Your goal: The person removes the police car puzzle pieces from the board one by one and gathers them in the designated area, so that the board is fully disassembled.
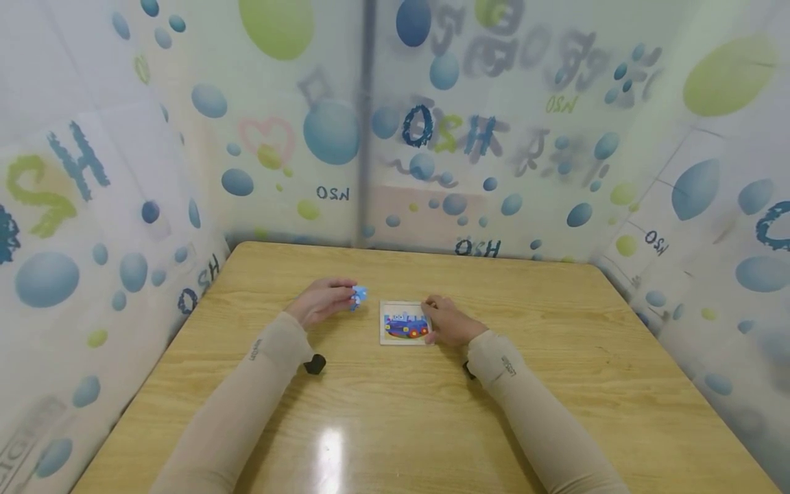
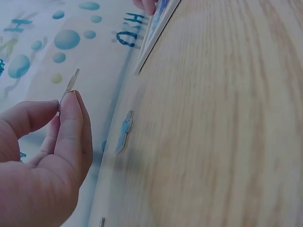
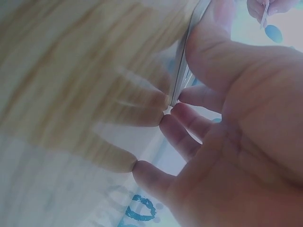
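My left hand (image 1: 322,300) pinches a small, thin light-blue puzzle piece (image 1: 360,293) between thumb and fingertips, beside the puzzle board. The left wrist view shows this piece (image 2: 71,81) edge-on, raised off the table. Below it, another blue piece (image 2: 124,133) lies on the wood. My right hand (image 1: 455,322) grips the right side of the flat, white-framed puzzle board (image 1: 401,343), thumb near its lower right corner and fingers at the upper right one. A dark-blue vehicle picture with red wheels (image 1: 405,326) fills the board's middle. In the right wrist view, several fingertips touch the tabletop.
The wooden table (image 1: 395,405) runs back to a patterned curtain (image 1: 278,206), with more curtain along both sides. A further thin piece (image 2: 102,222) shows at the bottom of the left wrist view. Dark wrist devices (image 1: 315,364) sit under the sleeves.
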`<state>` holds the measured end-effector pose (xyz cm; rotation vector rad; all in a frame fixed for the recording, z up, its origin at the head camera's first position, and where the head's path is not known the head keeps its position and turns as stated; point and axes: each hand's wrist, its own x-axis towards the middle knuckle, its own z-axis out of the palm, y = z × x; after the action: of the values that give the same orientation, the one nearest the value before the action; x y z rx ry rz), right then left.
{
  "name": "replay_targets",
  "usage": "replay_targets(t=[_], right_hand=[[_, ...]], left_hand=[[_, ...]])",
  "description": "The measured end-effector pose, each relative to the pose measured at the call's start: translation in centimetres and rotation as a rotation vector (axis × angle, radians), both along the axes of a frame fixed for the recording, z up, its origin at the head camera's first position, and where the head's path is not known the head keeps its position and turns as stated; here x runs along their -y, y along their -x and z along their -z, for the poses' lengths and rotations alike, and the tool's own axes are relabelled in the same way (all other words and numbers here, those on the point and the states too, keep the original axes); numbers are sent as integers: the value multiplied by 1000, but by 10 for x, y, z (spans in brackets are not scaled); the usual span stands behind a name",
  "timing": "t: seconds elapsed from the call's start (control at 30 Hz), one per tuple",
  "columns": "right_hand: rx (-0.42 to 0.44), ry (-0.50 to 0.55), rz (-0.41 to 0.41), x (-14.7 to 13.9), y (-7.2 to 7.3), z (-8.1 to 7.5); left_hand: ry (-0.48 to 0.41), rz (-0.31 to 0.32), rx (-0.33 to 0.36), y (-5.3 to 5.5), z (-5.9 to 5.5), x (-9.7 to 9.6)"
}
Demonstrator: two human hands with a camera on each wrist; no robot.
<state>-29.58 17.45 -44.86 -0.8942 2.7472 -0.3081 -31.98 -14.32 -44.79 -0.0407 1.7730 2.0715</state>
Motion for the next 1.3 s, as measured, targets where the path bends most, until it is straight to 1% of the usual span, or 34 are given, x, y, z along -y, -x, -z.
replay_targets(t=[0.23,0.4,0.6,0.73,0.87,1.0,1.17,1.3], right_hand=[[-2,0,-13,-2,0,0],[-7,0,-17,-2,0,0],[2,12,-14,-2,-1,-1],[0,19,-18,-2,-2,-2],[-10,18,-26,-2,-2,-1],[-19,12,-29,-2,-1,1],[-14,8,-20,-2,-1,1],[-18,8,-22,-2,-1,1]], left_hand=[[-7,15,-10,0,0,5],[16,5,-20,-2,-1,11],[-22,-11,-23,-2,1,21],[-7,-18,-29,-2,1,26],[-17,-23,-32,-4,1,31],[-22,-24,-41,-6,0,35],[-41,-19,-56,-6,3,41],[-27,-14,-58,-6,4,45]])
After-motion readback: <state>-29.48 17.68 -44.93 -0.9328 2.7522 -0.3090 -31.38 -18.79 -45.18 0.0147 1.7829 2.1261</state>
